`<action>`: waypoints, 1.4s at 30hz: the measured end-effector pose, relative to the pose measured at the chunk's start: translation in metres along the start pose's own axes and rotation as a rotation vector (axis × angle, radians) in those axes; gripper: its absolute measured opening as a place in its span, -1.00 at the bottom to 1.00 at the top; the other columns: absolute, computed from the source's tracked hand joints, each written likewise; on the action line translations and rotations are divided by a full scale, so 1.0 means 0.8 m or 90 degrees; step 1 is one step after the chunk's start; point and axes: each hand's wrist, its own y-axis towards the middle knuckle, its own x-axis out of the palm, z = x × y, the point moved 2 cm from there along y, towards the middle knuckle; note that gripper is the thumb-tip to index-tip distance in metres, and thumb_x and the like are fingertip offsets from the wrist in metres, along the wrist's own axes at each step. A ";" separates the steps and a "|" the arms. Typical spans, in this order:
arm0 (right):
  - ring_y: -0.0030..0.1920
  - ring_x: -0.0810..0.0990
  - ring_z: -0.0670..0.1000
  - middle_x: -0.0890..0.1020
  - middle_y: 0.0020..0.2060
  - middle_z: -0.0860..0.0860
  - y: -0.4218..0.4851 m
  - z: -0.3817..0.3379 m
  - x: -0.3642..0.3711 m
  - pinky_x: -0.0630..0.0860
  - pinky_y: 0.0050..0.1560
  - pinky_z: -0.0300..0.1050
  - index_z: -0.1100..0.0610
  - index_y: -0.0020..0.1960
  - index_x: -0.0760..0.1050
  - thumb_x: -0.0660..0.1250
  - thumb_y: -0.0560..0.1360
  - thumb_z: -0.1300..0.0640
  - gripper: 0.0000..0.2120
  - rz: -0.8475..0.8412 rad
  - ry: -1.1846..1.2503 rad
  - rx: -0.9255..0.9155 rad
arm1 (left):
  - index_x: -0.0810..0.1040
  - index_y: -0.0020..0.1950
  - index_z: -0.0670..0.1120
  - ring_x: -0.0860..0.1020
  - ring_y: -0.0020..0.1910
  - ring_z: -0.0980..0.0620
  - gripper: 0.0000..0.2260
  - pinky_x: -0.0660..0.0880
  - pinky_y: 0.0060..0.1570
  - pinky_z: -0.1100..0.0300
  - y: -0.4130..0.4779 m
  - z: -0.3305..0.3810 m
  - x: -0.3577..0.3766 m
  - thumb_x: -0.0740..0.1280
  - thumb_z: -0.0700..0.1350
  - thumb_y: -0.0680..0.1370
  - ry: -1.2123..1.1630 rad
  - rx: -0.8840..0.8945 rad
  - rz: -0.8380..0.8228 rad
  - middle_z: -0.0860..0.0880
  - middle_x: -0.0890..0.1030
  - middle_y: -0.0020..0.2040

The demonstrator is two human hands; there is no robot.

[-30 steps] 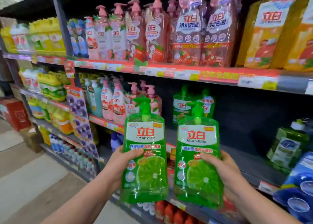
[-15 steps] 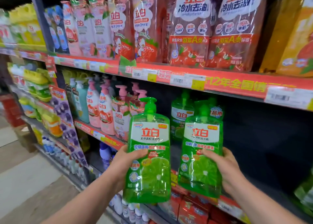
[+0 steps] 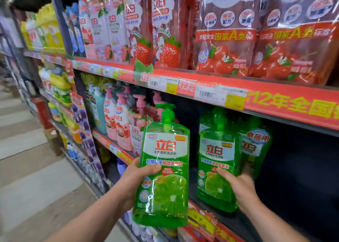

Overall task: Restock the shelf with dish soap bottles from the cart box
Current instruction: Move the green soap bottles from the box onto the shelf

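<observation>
I watch remotely through the head camera: a shop aisle with shelving that runs from far left to close right. At the far left is a pale striped floor (image 3: 36, 168), and above it yellow bottles (image 3: 49, 27) sit on the top level.

Further right, pink bottles (image 3: 121, 126) stand upright in a row on the middle level, pump tops up. In front of them the left hand (image 3: 135, 179) grips the left bottle (image 3: 165, 168), a green pump bottle of dish soap with a lime on its label. The thumb lies across the front, and the fingers curl round the back, out of sight. This bottle is held upright in the air, out in front of the shelf edge.

Just to its right, and apart from it, is the right bottle (image 3: 216, 161), which is the same kind. It is upright inside the middle shelf (image 3: 293, 205), its base low over the dark board. I cannot tell whether it touches the board. The right hand (image 3: 240, 188) clamps it from the right side, thumb on the front label, fingers wrapped behind and somewhat blurred.

Just beside it, further right and back, stands a shelf bottle (image 3: 256, 146), also green. Overhead runs a red price strip (image 3: 201, 89) with barcode tags. Above that sit red packs (image 3: 256, 45) printed with strawberries.
</observation>
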 end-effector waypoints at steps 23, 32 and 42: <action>0.29 0.46 0.17 0.48 0.29 0.21 0.046 0.007 0.046 0.42 0.29 0.11 0.21 0.40 0.25 0.58 0.26 0.11 -0.17 0.110 -0.394 -0.087 | 0.58 0.04 -0.13 0.68 -0.21 -0.22 -0.58 0.60 -0.37 0.07 0.055 0.026 -0.050 0.48 -0.25 0.19 0.010 0.004 -0.129 -0.26 0.69 -0.08; 0.28 0.49 0.14 0.53 0.27 0.17 0.055 0.001 0.052 0.43 0.28 0.04 0.19 0.36 0.32 0.57 0.26 0.02 -0.23 0.101 -0.479 -0.061 | 0.55 0.07 -0.13 0.69 -0.24 -0.17 -0.56 0.59 -0.40 0.14 0.062 0.023 -0.044 0.47 -0.24 0.20 0.014 0.012 -0.137 -0.21 0.71 -0.11; 0.06 0.60 0.10 0.63 0.05 0.05 -0.020 -0.087 0.050 0.51 -0.07 -0.08 0.03 0.06 0.51 0.37 0.33 -0.26 -0.54 0.027 -0.219 0.004 | 0.50 0.10 -0.10 0.70 -0.24 0.00 -0.52 0.57 -0.42 0.26 0.066 0.002 0.006 0.48 -0.21 0.21 0.016 -0.030 -0.207 -0.07 0.73 -0.16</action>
